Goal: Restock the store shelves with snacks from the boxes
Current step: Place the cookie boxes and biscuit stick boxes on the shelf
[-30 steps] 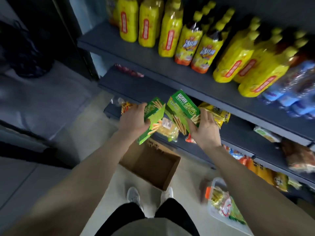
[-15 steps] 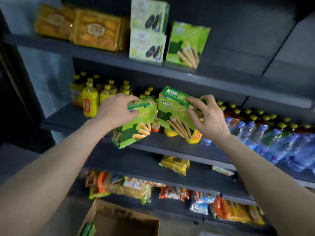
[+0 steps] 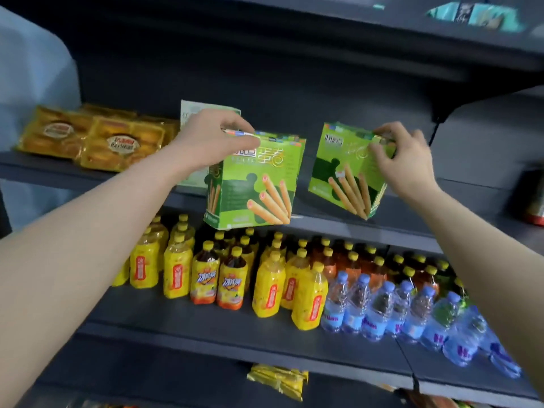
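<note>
Two green boxes of wafer sticks are up at the grey upper shelf (image 3: 397, 228). My left hand (image 3: 212, 139) grips the top of the left green box (image 3: 253, 184), which hangs in front of the shelf edge. My right hand (image 3: 403, 160) pinches the top right corner of the right green box (image 3: 347, 175), which tilts with its lower corner on or just above the shelf. Behind my left hand stands a pale box (image 3: 194, 113), mostly hidden.
Yellow-wrapped cake packs (image 3: 94, 136) lie at the shelf's left. The shelf below holds yellow drink bottles (image 3: 206, 275) and blue-capped water bottles (image 3: 412, 310). A yellow snack bag (image 3: 279, 381) lies on the lower shelf. A red-lidded item (image 3: 535, 198) stands far right.
Both hands have lifted the green boxes from over the floor carton up to the upper shelf and moved them apart. My view has risen from the floor to the shelves.
</note>
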Demonstrator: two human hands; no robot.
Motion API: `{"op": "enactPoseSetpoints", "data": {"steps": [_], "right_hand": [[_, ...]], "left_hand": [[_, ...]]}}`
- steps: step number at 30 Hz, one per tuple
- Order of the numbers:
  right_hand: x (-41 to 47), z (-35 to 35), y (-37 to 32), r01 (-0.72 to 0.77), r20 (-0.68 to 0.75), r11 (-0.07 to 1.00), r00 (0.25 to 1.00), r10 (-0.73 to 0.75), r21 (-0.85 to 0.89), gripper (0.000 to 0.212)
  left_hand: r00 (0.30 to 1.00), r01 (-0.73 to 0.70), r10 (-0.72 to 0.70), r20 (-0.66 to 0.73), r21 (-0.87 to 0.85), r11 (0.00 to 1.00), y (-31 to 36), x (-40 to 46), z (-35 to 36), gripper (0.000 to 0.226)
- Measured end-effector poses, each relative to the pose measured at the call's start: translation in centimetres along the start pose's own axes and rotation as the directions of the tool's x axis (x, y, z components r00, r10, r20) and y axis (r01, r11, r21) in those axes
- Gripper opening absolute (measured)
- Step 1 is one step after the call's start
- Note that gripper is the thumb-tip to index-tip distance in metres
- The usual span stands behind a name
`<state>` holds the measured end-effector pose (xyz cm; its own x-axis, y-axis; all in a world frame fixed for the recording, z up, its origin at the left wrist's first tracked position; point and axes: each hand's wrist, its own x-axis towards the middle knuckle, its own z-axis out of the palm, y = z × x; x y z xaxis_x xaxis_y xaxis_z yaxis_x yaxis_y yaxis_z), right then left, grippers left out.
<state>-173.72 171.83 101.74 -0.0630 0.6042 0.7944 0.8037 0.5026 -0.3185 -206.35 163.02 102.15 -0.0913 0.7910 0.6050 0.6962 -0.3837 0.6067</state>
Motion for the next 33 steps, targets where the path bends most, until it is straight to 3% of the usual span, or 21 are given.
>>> {"op": "enactPoseSetpoints", "data": {"steps": [7,14,20,26,29,33], "right_hand": [[5.7,7.6,8.0,-0.128,0.121,0.991,0.984,0.131,-0.036,0.027],[11.7,14.6,11.3,-0.136,0.236,0.989,0.961,0.145,-0.051,0.033],[14.2,17.5,12.8,-0.044,0.291,0.996,0.955,0.063,-0.072,0.036],[14.8,17.7,14.2,0.069,0.395,0.977,0.918,0.017,-0.203,0.060],[14.1,16.7,14.8,0.087,0.357,0.983,0.934,-0.024,-0.160,0.066],[12.5,13.5,14.5,0.194,0.194,0.979,0.965,-0.179,-0.059,0.045]], "left_hand": [[0.998,0.029,-0.025,-0.062,0.060,0.998,-0.8,4.4,4.4,0.024],[0.993,0.082,-0.080,-0.087,0.025,0.996,-2.1,6.8,6.8,0.023],[0.990,0.104,-0.105,-0.098,-0.011,0.995,-2.9,7.8,8.0,0.022],[0.990,0.113,-0.112,-0.087,0.003,0.994,-2.7,9.0,9.8,0.024],[0.995,0.086,-0.086,-0.056,-0.006,0.996,-1.8,9.6,11.2,0.024],[1.000,0.028,-0.027,0.005,-0.041,0.999,-0.2,10.4,13.5,0.022]]}}
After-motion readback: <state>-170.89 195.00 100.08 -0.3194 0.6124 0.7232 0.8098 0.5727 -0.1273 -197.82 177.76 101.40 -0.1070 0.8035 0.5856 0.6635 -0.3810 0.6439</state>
